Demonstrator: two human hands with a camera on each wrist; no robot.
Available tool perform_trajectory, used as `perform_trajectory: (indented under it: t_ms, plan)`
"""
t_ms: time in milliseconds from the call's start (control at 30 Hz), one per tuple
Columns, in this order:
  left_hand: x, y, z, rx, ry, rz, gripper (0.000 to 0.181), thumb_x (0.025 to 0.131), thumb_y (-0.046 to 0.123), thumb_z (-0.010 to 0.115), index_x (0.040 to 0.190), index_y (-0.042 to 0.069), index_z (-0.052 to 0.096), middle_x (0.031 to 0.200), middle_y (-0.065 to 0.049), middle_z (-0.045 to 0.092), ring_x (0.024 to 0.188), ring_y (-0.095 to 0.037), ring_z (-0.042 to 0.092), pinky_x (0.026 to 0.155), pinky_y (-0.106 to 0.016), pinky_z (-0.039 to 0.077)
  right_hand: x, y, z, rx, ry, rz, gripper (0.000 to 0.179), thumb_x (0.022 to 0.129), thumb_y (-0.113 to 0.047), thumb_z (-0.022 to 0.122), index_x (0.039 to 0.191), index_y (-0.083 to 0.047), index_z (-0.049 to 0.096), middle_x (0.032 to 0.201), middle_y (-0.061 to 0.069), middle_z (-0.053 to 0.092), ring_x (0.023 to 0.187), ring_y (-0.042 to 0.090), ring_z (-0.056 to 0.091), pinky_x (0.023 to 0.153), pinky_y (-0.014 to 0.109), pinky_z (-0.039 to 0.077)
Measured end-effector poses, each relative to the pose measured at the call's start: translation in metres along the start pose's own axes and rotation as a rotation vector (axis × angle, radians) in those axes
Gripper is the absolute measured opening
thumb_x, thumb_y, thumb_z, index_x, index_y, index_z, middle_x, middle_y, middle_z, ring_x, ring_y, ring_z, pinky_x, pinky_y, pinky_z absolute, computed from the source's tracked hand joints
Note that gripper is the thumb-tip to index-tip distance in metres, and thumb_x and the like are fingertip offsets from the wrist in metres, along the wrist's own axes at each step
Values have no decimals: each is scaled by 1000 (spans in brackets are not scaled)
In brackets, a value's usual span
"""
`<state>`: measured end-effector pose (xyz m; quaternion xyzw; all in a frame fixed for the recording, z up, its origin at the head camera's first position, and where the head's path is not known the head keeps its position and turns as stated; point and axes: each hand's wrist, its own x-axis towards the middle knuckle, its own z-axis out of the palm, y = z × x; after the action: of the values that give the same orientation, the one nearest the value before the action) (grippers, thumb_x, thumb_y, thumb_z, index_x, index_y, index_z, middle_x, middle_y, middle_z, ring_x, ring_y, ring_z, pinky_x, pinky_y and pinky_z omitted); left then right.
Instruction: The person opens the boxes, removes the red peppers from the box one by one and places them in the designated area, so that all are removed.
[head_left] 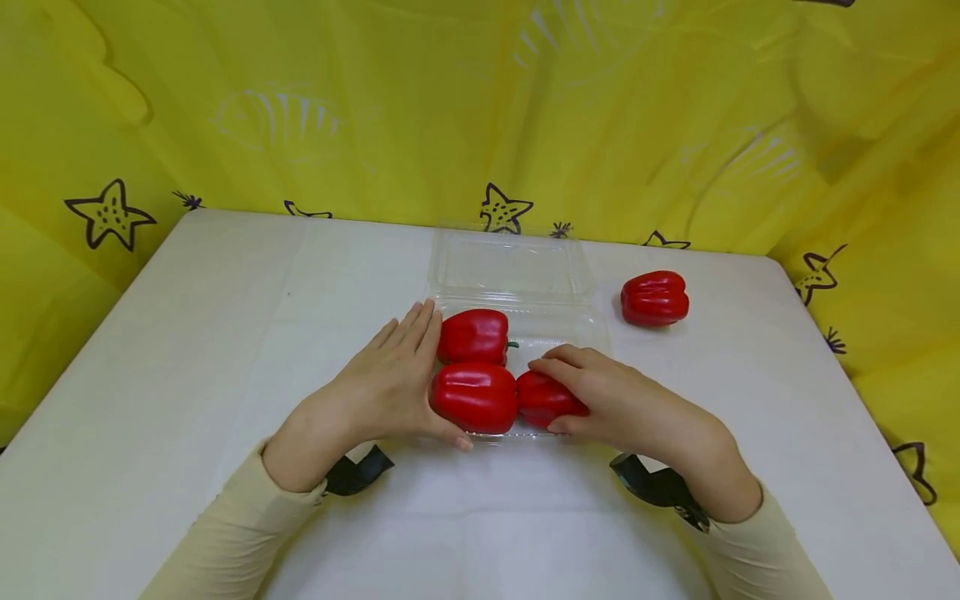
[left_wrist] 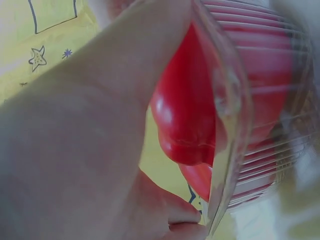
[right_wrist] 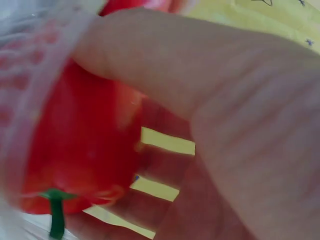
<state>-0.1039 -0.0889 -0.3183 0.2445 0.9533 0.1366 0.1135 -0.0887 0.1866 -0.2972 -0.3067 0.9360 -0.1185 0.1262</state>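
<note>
A clear plastic clamshell box (head_left: pixel 528 342) lies with its lid folded back on the table. Inside are two red bell peppers on the left, one farther back (head_left: pixel 474 337) and one nearer (head_left: pixel 476 398). My right hand (head_left: pixel 611 392) grips a third red bell pepper (head_left: pixel 551 398) at the box's front right, fingers over its far side and thumb at its near side. Its green stem (right_wrist: pixel 57 215) shows in the right wrist view. My left hand (head_left: pixel 393 383) rests along the box's left side with straight fingers, its thumb near the front rim.
Another red bell pepper (head_left: pixel 655 298) lies on the white table (head_left: pixel 225 333) at the back right, outside the box. The transparent lid (head_left: pixel 512 265) spreads toward the table's back edge. A yellow patterned curtain (head_left: pixel 420 108) hangs behind and at both sides.
</note>
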Motion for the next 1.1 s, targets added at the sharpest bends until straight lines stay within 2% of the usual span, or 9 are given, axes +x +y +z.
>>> perform_trajectory:
  t_ms: [300,533,833,1100]
  plan:
    - [0,2,0,44,7,-39,143,56,78,77,156,-4,17,165,-21,15,153,-39,14,122,-57,21,0,1,1,-35,42,-22,62,80,-23,83,135,-9,58,127,6,60,115,23,59,91,39,58]
    - [-1,2,-1,40,-1,-50,142,57,77,77,156,-3,16,165,-21,16,153,-39,15,122,-56,21,-5,1,-6,-27,56,6,63,82,-23,82,139,-10,56,130,6,59,117,24,57,92,40,57]
    - [-1,4,-2,37,-2,-43,142,57,77,78,156,-4,17,165,-21,17,154,-38,14,123,-55,20,-10,1,-14,-21,127,4,67,82,-27,82,140,-10,54,134,5,57,122,23,56,95,41,56]
    - [-1,4,-1,43,-2,-42,142,56,77,78,156,-4,18,165,-21,17,153,-40,15,122,-57,21,-18,6,-22,-6,222,-11,66,82,-21,82,140,-8,53,134,8,56,120,27,57,92,44,58]
